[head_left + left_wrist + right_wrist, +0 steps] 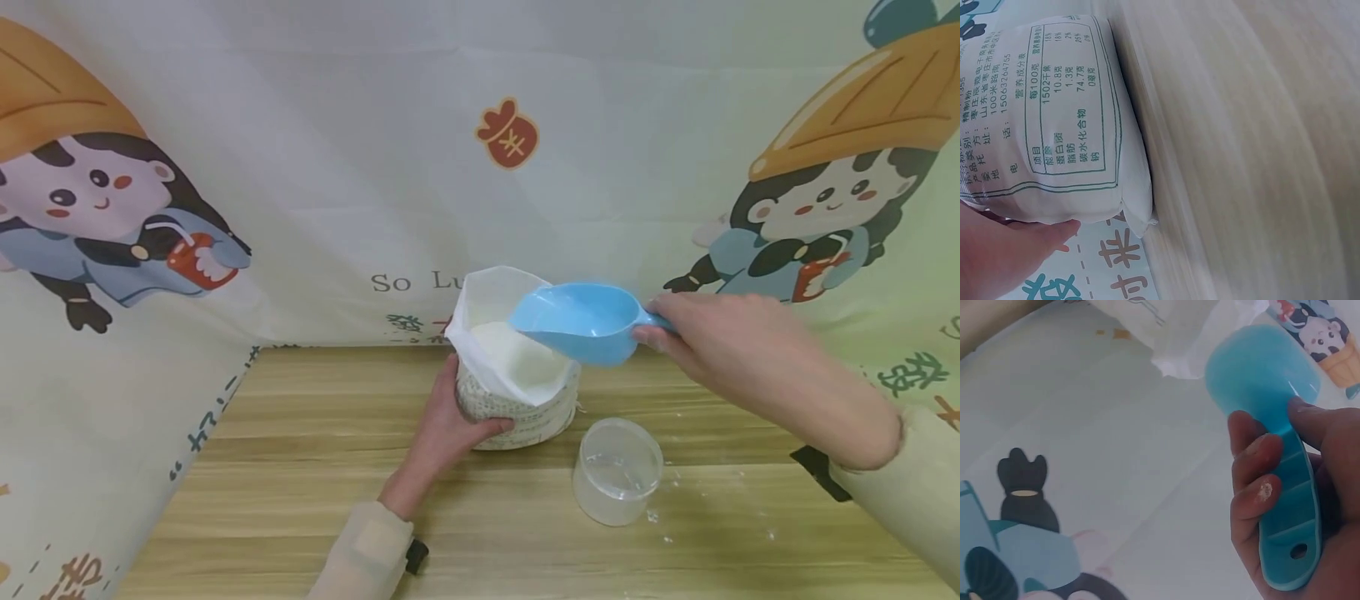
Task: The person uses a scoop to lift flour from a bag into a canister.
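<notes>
An open bag of flour (543, 417) stands near the back of the table, its white rim spread and white powder (504, 346) visible inside. My left hand (450, 429) grips the bag's near left side, thumb across the front. Green printing covers the bag's side (1066, 112) in the left wrist view. In my right hand (750, 358) is a blue scoop (581, 321), held by its handle above the bag's right rim. No powder shows in the scoop's bowl. Fingers (1257, 456) curl round the scoop's handle, with white specks on one of them.
A clear round plastic container (618, 475) stands on the wooden table (300, 450), right of the bag and nearer me. White specks are scattered on the tabletop beside it. A printed cloth (360, 150) rises close behind the bag.
</notes>
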A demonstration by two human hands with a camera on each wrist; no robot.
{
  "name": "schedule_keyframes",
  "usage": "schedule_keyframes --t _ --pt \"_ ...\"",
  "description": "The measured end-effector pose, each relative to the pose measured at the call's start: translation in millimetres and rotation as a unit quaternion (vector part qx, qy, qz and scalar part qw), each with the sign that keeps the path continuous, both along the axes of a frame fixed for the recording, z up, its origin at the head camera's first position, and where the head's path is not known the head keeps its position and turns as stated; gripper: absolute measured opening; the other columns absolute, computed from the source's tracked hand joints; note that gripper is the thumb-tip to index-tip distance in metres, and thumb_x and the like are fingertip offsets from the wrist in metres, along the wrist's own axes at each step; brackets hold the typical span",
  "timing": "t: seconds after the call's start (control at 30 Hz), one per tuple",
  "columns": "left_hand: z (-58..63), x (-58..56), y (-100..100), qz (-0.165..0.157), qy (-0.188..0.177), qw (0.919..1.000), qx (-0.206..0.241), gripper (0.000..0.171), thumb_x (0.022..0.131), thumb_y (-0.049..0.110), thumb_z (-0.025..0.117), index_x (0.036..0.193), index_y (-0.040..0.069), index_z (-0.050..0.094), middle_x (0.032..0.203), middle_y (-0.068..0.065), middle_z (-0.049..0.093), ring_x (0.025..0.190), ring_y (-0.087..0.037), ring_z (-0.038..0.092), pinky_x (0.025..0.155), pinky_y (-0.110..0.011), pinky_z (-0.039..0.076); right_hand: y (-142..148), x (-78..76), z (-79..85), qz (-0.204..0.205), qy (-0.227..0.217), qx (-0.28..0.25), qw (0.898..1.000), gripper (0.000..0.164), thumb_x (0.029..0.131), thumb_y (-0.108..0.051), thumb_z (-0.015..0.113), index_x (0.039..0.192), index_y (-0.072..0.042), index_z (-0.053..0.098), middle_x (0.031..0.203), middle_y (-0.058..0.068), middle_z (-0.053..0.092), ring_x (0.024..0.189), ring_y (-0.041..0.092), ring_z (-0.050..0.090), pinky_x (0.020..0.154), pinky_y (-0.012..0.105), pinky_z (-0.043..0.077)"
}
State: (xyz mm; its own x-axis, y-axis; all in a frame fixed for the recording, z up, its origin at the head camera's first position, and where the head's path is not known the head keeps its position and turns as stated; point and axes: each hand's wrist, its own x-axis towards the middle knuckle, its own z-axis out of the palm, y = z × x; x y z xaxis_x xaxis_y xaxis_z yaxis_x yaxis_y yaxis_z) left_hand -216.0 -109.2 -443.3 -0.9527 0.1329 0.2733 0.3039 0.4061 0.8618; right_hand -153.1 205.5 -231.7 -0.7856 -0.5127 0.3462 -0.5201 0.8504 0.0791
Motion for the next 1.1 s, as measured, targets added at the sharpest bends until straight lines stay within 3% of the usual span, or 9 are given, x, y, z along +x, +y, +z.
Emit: schedule_keyframes --t 0.2,0.43,0.73,1.1 --pt "0.3 2.7 -1 0.011 -0.005 0.9999 -0.009 0.117 0.065 0.033 0.1 0.158 0.017 0.031 0.15 -0.006 0.048 0.141 -0.027 0.044 0.119 -0.051 0.036 -29 -8.4 11.2 -0.013 -0.04 0.046 0.998 0.038 0.1 -0.037 0.07 0.074 -0.019 0.049 0.061 -0.004 0.041 0.053 0.018 0.042 0.046 0.032 0.032" --pt "-0.1 5.7 -1 0.015 -0.002 0.9999 -0.002 0.114 0.067 0.032 0.099 0.158 0.017 0.032 0.15 -0.005 0.048 0.141 -0.027 0.045 0.118 -0.051 0.037 -61 -14.0 23.7 -0.013 -0.067 0.104 0.992 0.037 0.099 -0.036 0.071 0.071 -0.018 0.054 0.06 -0.003 0.043 0.054 0.018 0.043 0.045 0.031 0.033" --pt "0.2 5.6 1 0.01 -0.005 0.9999 -0.003 0.116 0.068 0.034 0.099 0.159 0.017 0.03 0.153 -0.006 0.046 0.142 -0.027 0.044 0.118 -0.051 0.036 -77 -22.0 32.2 0.013 -0.06 0.156 0.986 0.044 0.097 -0.026 0.072 0.059 -0.017 0.053 0.056 -0.004 0.037 0.052 0.014 0.036 0.043 0.027 0.029" --pt "-2.1 5.0 0 0.017 -0.009 0.9998 -0.008 0.118 0.068 0.037 0.098 0.161 0.018 0.028 0.155 -0.006 0.045 0.143 -0.028 0.042 0.119 -0.053 0.035 -94 -28.5 37.6 -0.014 -0.104 0.197 0.975 0.028 0.093 -0.028 0.077 0.072 -0.016 0.063 0.064 -0.001 0.053 0.059 0.018 0.045 0.047 0.033 0.042"
